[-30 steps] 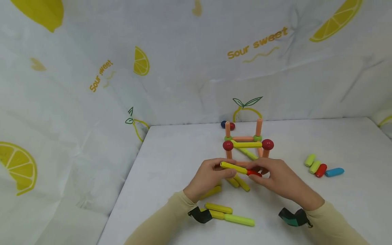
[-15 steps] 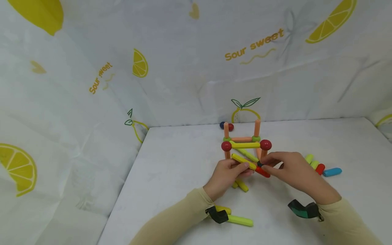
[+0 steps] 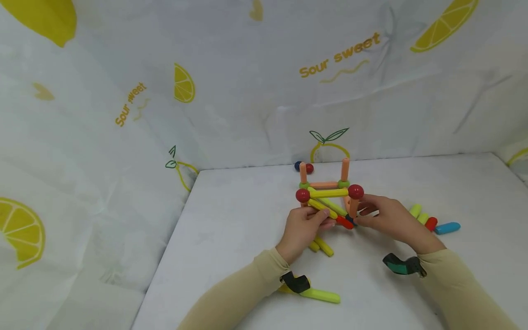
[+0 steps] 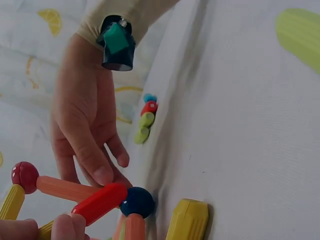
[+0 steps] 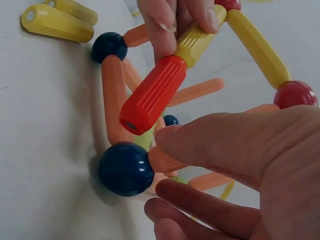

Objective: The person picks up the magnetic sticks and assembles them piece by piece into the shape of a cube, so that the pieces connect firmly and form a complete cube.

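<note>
Pinching the yellow rod (image 3: 323, 209) between the thumb and bent fingers of my left hand (image 3: 302, 231), I have that grip closed up with no slack. The red rod (image 5: 155, 95) sits end to end with the yellow rod and sticks out past my left fingers towards my right hand (image 3: 389, 220). Together the two rods make one straight line, slanting from up and left of my left fingers to down and right of them. At the upper end it seems to meet the red ball (image 3: 303, 195), just above my left hand. At the lower end is the relation that counts: the blue ball (image 5: 126, 170) lies down and right of my left fingers, roughly along that line. In the right wrist view the red rod's tip looks just short of it; in the left wrist view they overlap, so I cannot be sure whether they touch. My right hand is nearer to the blue ball, just beside it. Its thumb lies on one side of the post (image 3: 353, 207) and its fingers bend round the other, spread little wider than the post; how firmly they press I cannot tell.
</note>
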A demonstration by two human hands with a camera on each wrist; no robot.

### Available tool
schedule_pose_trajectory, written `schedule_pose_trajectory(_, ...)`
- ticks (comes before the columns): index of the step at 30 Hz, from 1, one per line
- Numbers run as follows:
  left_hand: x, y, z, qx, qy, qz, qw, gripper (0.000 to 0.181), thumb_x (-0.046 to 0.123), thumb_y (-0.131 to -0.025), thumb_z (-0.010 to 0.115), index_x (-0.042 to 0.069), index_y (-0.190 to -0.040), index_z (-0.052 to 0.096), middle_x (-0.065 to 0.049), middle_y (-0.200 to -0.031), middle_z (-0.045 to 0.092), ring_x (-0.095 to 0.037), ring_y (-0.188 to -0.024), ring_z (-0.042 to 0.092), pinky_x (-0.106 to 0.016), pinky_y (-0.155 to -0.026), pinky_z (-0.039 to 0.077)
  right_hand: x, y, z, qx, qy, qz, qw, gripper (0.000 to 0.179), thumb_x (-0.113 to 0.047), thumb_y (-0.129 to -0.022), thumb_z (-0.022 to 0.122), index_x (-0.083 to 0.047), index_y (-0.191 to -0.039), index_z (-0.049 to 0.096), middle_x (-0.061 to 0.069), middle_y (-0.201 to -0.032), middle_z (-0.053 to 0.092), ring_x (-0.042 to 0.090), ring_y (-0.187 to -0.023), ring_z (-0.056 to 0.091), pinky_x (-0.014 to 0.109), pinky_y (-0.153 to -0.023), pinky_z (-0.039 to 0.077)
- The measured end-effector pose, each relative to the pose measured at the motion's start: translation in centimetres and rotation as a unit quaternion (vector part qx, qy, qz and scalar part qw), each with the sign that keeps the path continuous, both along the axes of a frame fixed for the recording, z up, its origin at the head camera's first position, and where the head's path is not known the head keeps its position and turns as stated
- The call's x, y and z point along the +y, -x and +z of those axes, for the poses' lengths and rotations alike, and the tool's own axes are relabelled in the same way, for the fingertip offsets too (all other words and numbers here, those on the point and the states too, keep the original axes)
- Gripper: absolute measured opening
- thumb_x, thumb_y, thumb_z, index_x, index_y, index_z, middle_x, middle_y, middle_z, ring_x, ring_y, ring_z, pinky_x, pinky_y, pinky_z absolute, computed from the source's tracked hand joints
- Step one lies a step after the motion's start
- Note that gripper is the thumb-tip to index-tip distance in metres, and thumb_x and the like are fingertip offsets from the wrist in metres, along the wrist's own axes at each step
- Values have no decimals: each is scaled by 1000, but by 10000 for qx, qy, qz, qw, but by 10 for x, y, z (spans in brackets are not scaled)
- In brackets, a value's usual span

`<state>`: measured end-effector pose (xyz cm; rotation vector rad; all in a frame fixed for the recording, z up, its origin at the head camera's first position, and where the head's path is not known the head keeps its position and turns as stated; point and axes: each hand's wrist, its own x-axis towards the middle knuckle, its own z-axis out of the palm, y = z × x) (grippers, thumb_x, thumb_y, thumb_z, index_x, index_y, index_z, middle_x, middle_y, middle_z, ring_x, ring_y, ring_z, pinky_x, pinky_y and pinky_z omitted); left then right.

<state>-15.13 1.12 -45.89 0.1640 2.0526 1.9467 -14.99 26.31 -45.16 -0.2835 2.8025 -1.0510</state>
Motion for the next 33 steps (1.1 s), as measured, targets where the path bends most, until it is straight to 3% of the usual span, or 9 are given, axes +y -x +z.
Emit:
schedule_pose_trajectory(4,-1,1,1,-18,146,168,9998,21,27,-105,74,10,-112,81,-5,-96,85,-25,-99,83,-39,-93,64,-4,3,-7,-75,109,137,9998,39,-29,-94,85,-7,-122,71,15,-119,77,39,-113,72,60,-93,61)
schedule_pose_trajectory(9,1,4,1,-41,171,311,9994,21,26,-105,73,8,-114,81,-5,-97,85,-28,-101,83,-38,-92,65,-6,4,-9,-137,132,150,9997,36,-28,-93,85,-7,-118,70,15,-118,77,39,-113,73,60,-93,61)
schedule_pose_trajectory(17,6,7,0,9,309,614,9976,24,25,-106,72,7,-118,81,-6,-98,85,-26,-100,83,-41,-95,64,-9,6,-11,-8,176,83,9998,42,-23,-93,85,-5,-128,72,18,-121,78,41,-113,74,64,-95,59)
schedule_pose_trajectory(26,9,10,-2,27,352,744,9966,24,26,-106,72,7,-116,82,-3,-97,84,-16,-96,83,-38,-94,64,-10,8,-13,-101,114,-55,9999,32,-31,-96,83,-8,-117,77,18,-118,78,40,-110,73,48,-81,65)
schedule_pose_trajectory(30,9,10,-1,-82,425,690,9967,26,28,-106,72,8,-119,81,0,-98,84,-14,-96,83,-34,-93,65,-10,8,-14,-63,91,-65,9999,33,-30,-96,83,-7,-119,77,16,-117,78,40,-110,73,50,-83,65)
schedule_pose_trajectory(33,3,7,0,-89,706,426,9966,28,32,-106,72,10,-120,82,2,-98,84,-11,-95,81,-34,-92,65,-10,7,-14,-60,92,-84,9999,32,-29,-96,83,-7,-119,76,16,-117,78,40,-110,73,53,-86,64)
